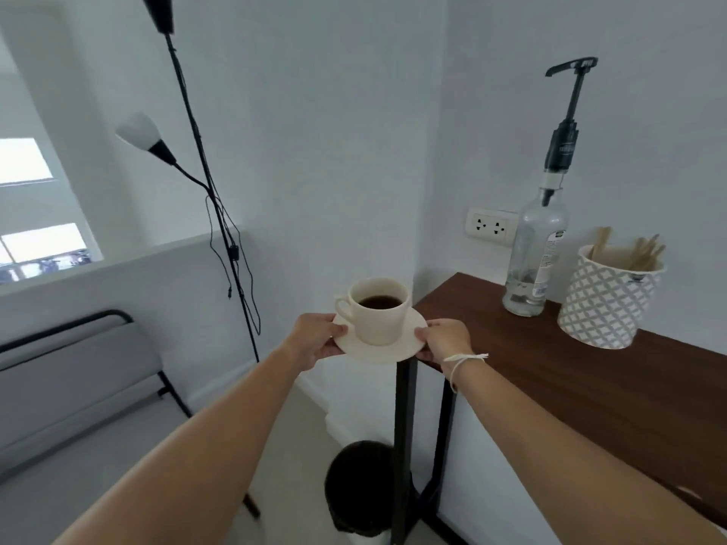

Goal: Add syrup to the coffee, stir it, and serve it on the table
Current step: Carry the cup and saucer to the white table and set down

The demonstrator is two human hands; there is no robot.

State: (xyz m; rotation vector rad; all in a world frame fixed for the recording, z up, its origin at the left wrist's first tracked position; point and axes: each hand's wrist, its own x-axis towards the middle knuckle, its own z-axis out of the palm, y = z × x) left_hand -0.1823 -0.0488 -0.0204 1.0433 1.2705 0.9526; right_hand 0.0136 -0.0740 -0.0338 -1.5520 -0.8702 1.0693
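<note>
A cream cup (379,316) of dark coffee stands on a cream saucer (409,342). My left hand (316,340) grips the saucer's left rim and my right hand (448,342) grips its right rim. The saucer is held in the air just off the left end of the dark wooden table (570,379). A clear syrup bottle (537,249) with a tall black pump stands at the table's back. Beside it, a patterned paper cup (606,304) holds several wooden stir sticks (645,249).
A black floor lamp (204,167) with a dangling cord stands to the left of the cup. A grey folding bed or chair (74,371) sits at lower left. A dark bin (362,485) stands on the floor by the table's black leg (405,446). A wall socket (489,226) is behind the bottle.
</note>
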